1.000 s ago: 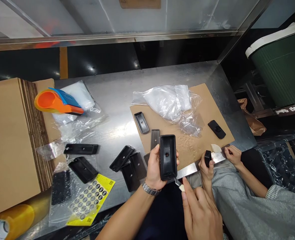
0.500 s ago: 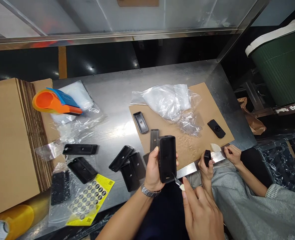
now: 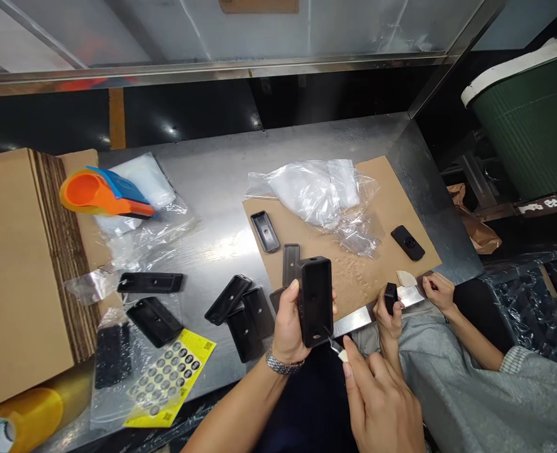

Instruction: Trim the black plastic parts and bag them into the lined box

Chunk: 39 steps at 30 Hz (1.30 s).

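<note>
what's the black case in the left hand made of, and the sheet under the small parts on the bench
Black case: looks like moulded plastic, matte with a faint sheen, rounded corners and a small hole in its face. Sheet: brown cardboard by the look, flat, dull and fibrous, lying on the shiny metal bench.

No lettering anywhere is clear enough to read.

Place: a packing or assembly workstation in a small factory.
Surface: a bare sheet-metal counter (image 3: 222,182) with a brown cardboard work mat (image 3: 377,189) right of centre.
Stock: many identical black moulded plastic housings (image 3: 229,299) scattered mid-frame, with clear plastic bags (image 3: 316,189).
Packing gear: a flattened brown corrugated carton (image 3: 9,264) at left, an orange and blue tape dispenser (image 3: 99,192), a yellow sheet of round stickers (image 3: 172,377) at lower left.
</note>
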Available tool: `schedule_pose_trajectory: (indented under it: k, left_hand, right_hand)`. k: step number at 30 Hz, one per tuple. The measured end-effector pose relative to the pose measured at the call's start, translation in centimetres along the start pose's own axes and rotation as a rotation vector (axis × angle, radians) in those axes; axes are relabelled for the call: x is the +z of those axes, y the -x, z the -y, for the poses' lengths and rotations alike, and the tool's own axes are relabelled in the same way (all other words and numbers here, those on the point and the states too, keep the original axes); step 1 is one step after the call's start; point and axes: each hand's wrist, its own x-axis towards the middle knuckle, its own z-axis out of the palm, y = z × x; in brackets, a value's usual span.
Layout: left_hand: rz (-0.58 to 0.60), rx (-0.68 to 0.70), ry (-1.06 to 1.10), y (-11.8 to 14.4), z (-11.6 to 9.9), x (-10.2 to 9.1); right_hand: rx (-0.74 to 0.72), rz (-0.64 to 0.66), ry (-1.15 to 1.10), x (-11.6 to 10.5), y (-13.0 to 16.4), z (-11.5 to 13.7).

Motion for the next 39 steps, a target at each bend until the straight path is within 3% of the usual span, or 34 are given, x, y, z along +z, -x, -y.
schedule_pose_trajectory:
  k: [5, 10, 15, 21, 27, 30, 32, 35, 37, 39]
  left_hand:
    - [-0.04, -0.052, 0.001, -0.2, 0.0, 0.0]
    - [-0.114, -0.197, -0.018, -1.0, -0.4, -0.1]
    - [-0.111, -0.31, 0.0, -1.6, -0.7, -0.4]
    - [-0.064, -0.385, 0.062, -1.9, -0.6, -1.2]
    - [-0.063, -0.419, 0.104, -2.1, -0.4, -1.0]
    - [-0.099, -0.404, 0.113, -2.3, -0.1, -0.7]
    - [-0.124, -0.394, 0.131, -2.4, 0.3, -0.6]
    - [-0.133, -0.396, 0.198, -2.7, 0.9, -0.4]
    - [-0.133, -0.385, 0.238, -2.7, 1.3, -0.3]
    - [-0.13, -0.375, 0.242, -2.8, 1.5, -0.2]
  right_hand:
    - [0.056, -0.061, -0.033, 0.1, 0.0, 0.0]
    - [0.052, -0.075, 0.043, 0.3, -0.3, 0.2]
    - [0.077, -0.095, 0.058, 0.3, -1.0, -0.1]
    - [0.087, -0.062, -0.02, 0.4, -2.3, -0.7]
    - [0.168, 0.007, -0.269, 2.2, -2.5, -0.3]
    - [0.077, 0.02, -0.3, 3.4, -2.4, -0.3]
    - [-0.048, -0.025, -0.269, 4.2, -2.2, -0.7]
    - [-0.166, -0.251, -0.159, 5.4, -1.8, -1.5]
    - [-0.106, -0.358, -0.174, 6.1, -1.5, -1.8]
    - [0.08, -0.323, -0.295, 6.4, -1.3, -2.1]
